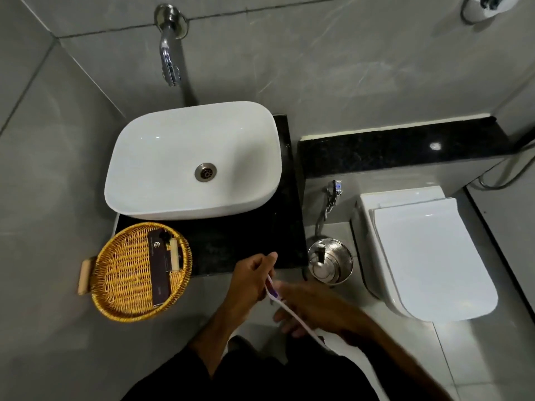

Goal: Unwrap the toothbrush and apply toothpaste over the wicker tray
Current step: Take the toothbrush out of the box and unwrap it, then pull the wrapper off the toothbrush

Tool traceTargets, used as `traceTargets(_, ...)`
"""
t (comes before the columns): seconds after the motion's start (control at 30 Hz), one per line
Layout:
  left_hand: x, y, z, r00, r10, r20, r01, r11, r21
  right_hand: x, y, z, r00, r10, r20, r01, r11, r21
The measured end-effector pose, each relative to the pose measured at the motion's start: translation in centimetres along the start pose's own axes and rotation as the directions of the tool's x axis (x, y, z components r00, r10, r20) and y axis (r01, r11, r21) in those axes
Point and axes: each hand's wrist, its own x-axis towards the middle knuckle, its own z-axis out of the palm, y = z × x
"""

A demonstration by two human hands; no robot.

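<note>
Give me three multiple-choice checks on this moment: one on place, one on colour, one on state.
1. Where does the wicker tray sit?
A. in the basin
B. at the counter's left front corner
C. on the toilet lid

2. What colour is the sink basin?
A. white
B. black
C. yellow

3. How is the toothbrush held?
A. lying in the tray
B. by the left hand alone
C. between both hands

Answers: 1 B, it overhangs the dark counter edge; 2 A, it is glossy white; 3 C, the left hand and right hand both grip it.
</note>
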Motion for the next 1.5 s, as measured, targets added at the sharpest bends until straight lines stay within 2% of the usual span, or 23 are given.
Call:
traceTargets(0.07, -0.1, 0.3, -0.2, 0.996, 0.059, -0.068, -0.055, 0.996, 0.072, 0.3, -1.1, 1.9, 0.998, 0.04, 0.049, -0.035, 0.994, -0.103)
traceTargets(0.13, -0.4, 0.8, -0.8, 0.992, 0.059, -0.108, -0.052, 0.997, 0.061, 0.9, -2.1, 3.4, 0.998, 0.05, 0.04, -0.042, 0.981, -0.189)
traceTargets(0.2, -0.8, 1.5, -2.2, 0.995, -0.013, -0.095, 0.007, 0.998, -0.064, 1.5, -2.8, 4.5, 1.0, -0.006, -0.005, 0.004, 0.95, -0.313)
traceTargets(0.3, -1.4, 2.1, -5.4, 0.996, -0.089, -0.001, 0.085, 0.95, -0.299, 2.2, -3.7, 5.9, 0.992, -0.122, -0.031, 0.099, 0.908, -0.408)
traceTargets(0.4, -1.9, 1.7, -9.4, 0.992, -0.091, 0.083, 0.118, 0.888, -0.445, 3.1, -5.0, 7.7, 0.986, -0.164, -0.008, 0.141, 0.872, -0.469)
traceTargets(0.5, -2.2, 0.9, -13.3, 0.998, -0.056, 0.036, 0.067, 0.815, -0.576, 4.5, -5.7, 10.2, 0.961, -0.275, -0.016, 0.21, 0.766, -0.608)
traceTargets(0.57, -2.3, 0.3, -15.9, 0.998, -0.041, -0.043, 0.003, 0.751, -0.661, 5.5, -5.6, 11.8, 0.951, -0.305, -0.058, 0.207, 0.761, -0.614)
traceTargets(0.7, -1.8, -2.2, -21.9, 0.979, -0.108, -0.176, -0.08, 0.588, -0.805, 8.1, -5.6, 15.1, 0.966, -0.242, -0.094, 0.175, 0.873, -0.456)
traceTargets(0.73, -1.6, -2.8, -23.0, 0.968, -0.132, -0.211, -0.1, 0.573, -0.814, 8.6, -5.6, 15.7, 0.967, -0.234, -0.098, 0.17, 0.883, -0.437)
traceTargets(0.77, -1.2, -3.4, -24.0, 0.96, -0.143, -0.242, -0.119, 0.575, -0.809, 9.2, -5.8, 16.4, 0.966, -0.234, -0.112, 0.163, 0.885, -0.437)
traceTargets(0.83, -0.4, -4.3, -25.9, 0.941, -0.151, -0.303, -0.137, 0.65, -0.748, 10.9, -6.6, 17.9, 0.962, -0.241, -0.131, 0.171, 0.902, -0.397)
traceTargets(0.93, 1.3, -5.4, -28.1, 0.899, -0.156, -0.408, -0.061, 0.88, -0.47, 14.1, -8.0, 20.1, 0.973, -0.209, -0.101, 0.174, 0.944, -0.279)
traceTargets(1.03, 2.7, -5.9, -29.7, 0.898, -0.09, -0.43, 0.005, 0.981, -0.195, 17.5, -9.3, 22.6, 0.966, -0.177, -0.188, 0.148, 0.976, -0.16)
traceTargets(1.1, 3.3, -6.2, -30.3, 0.894, -0.072, -0.442, 0.025, 0.994, -0.11, 19.8, -9.6, 23.7, 0.929, -0.217, -0.3, 0.139, 0.956, -0.26)
traceTargets(1.27, 3.8, -7.7, -30.4, 0.845, 0.051, -0.533, -0.013, 0.997, 0.074, 24.5, -10.8, 26.2, 0.873, -0.254, -0.417, 0.082, 0.919, -0.387)
traceTargets(1.33, 4.0, -7.8, -30.1, 0.821, 0.032, -0.57, 0.006, 0.998, 0.065, 26.0, -10.9, 26.6, 0.863, -0.254, -0.437, 0.024, 0.884, -0.466)
traceTargets(1.43, 4.1, -7.7, -29.6, 0.786, -0.011, -0.619, 0.037, 0.999, 0.03, 27.4, -10.5, 26.9, 0.854, -0.275, -0.443, -0.112, 0.733, -0.671)
traceTargets(1.5, 4.0, -7.8, -29.3, 0.764, -0.031, -0.644, 0.05, 0.999, 0.011, 27.8, -10.3, 27.2, 0.852, -0.243, -0.463, -0.152, 0.731, -0.665)
